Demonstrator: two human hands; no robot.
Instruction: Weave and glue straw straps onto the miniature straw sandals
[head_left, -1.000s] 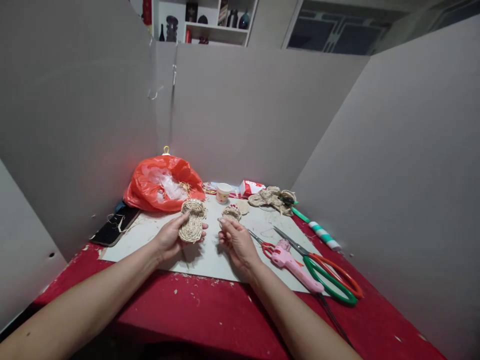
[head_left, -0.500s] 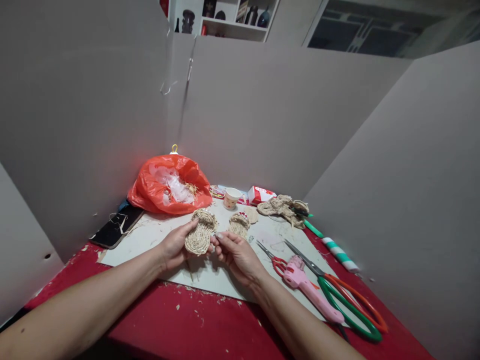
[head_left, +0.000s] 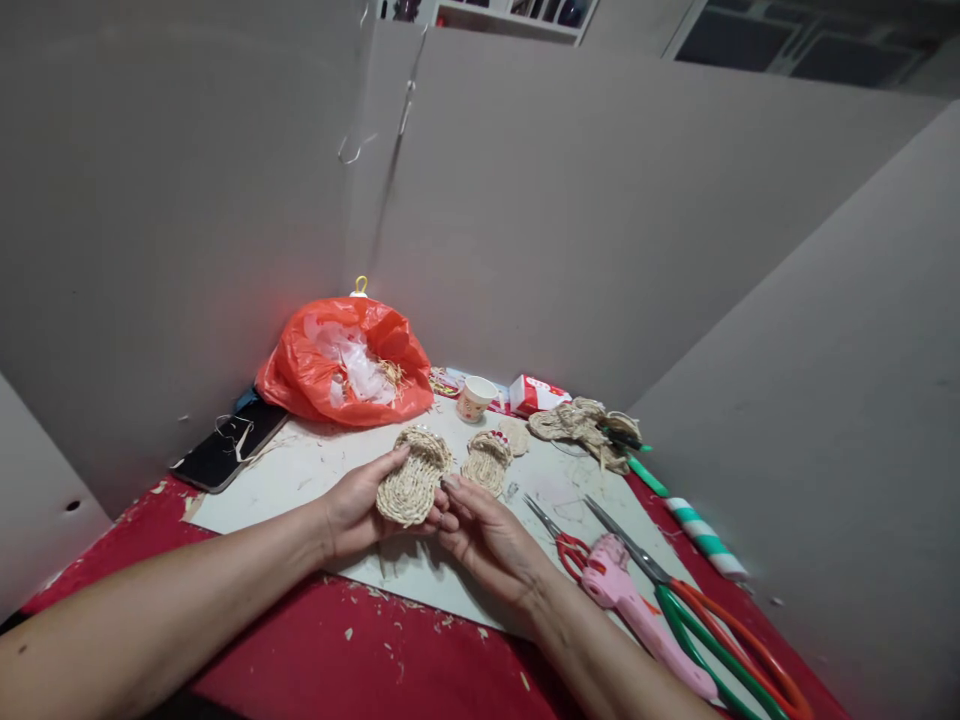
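My left hand grips the slipper, thumb on top, its other fingers mostly hidden underneath. My right hand meets its edge at 4 o'clock, thumb and finger close together; I can't tell whether they pinch anything. From that slipper, I see a second slipper between 2 and 3, the cup at 1, the bag at 11 and the phone at 9. At 4, the glue gun crowds my right forearm, overlapping the scissors; beside it, the frame's bottom cuts off the shears' handles.
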